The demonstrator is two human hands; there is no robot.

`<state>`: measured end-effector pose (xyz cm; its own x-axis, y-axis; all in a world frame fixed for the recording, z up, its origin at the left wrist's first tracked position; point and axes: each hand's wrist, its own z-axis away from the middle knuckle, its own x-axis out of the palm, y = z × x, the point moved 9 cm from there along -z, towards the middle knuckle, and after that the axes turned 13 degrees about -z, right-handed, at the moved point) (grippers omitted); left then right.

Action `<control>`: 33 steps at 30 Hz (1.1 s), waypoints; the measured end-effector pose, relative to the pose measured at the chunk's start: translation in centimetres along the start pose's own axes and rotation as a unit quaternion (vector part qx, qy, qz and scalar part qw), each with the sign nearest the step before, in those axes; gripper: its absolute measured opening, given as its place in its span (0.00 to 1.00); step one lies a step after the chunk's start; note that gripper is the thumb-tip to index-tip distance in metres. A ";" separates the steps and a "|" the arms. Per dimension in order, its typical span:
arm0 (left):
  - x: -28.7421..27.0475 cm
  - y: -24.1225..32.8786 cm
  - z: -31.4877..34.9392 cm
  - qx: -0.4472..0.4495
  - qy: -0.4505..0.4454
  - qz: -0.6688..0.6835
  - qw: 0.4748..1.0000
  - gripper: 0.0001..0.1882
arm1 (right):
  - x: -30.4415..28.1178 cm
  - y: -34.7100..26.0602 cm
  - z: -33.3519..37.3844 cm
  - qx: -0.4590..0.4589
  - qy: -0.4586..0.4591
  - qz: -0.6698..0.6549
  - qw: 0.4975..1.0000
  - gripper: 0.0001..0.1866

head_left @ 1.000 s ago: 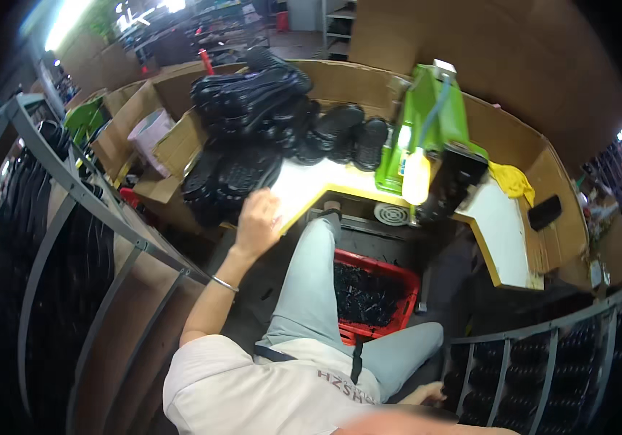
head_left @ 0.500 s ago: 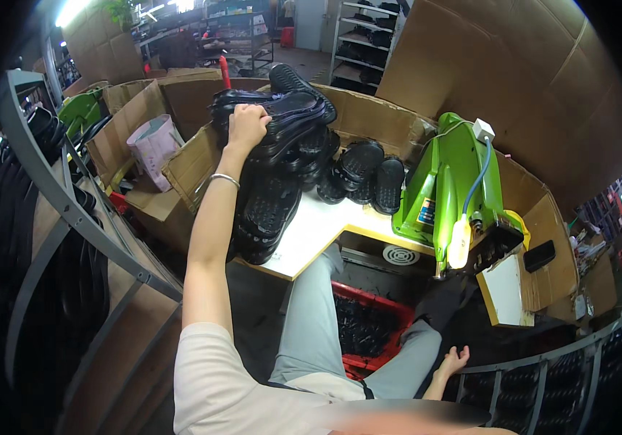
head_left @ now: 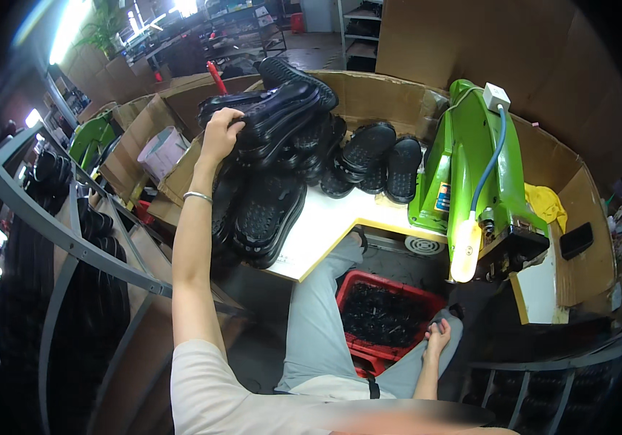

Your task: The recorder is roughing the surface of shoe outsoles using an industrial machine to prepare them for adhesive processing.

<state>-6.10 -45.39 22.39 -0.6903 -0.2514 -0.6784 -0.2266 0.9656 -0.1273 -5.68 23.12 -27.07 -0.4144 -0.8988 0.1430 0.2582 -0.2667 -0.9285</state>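
Note:
My left hand (head_left: pixel 222 135) reaches to the upper left of a heap of black moulded shoe soles (head_left: pixel 282 119). Its fingers are bent over the end of a sole in the stack, with the thumb apart on the near side; the fingertips are partly hidden. Below it, more black soles (head_left: pixel 264 225) lean in a row on the white tabletop (head_left: pixel 311 239). Over my right thigh, my right hand (head_left: pixel 437 336) hovers with loosely curled, separated fingers and nothing visible in it.
A green machine (head_left: pixel 488 174) with a blue cable stands at the right. Several soles (head_left: pixel 401 170) lie beside it. Between my legs sits a red crate (head_left: pixel 347 290) of black scraps. A grey metal rack (head_left: pixel 72 243) rises at the left; cardboard (head_left: pixel 369 98) borders the table.
My left hand has shifted left, from the top of the sole stack toward its end. My right hand has come forward and up over my thigh, and the view has shifted.

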 end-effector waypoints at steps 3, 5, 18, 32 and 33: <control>-3.7 0.8 0.7 -0.120 0.059 0.219 0.966 0.10 | -0.2 1.8 0.4 0.040 -0.008 -0.003 0.999 0.22; -9.2 5.8 1.5 -0.107 0.087 0.225 0.964 0.08 | -0.3 2.3 0.6 0.068 -0.046 0.008 0.997 0.21; -0.6 33.6 25.6 -0.233 -0.198 0.743 0.596 0.20 | 12.7 -15.7 9.0 0.024 -0.281 -0.437 0.854 0.42; 3.6 42.8 18.2 -0.192 -0.281 0.736 0.586 0.20 | 3.8 -26.2 6.5 -0.338 -0.086 -0.138 0.927 0.54; 3.4 42.1 17.9 -0.193 -0.246 0.742 0.593 0.19 | 4.3 -26.0 6.7 -0.339 -0.089 -0.128 0.928 0.54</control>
<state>-5.72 -4.39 1.72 -0.0636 0.9977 0.0219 0.1733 -0.0106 0.9848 -8.32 23.84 0.02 -0.2199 -0.8957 0.3865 -0.4627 -0.2531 -0.8496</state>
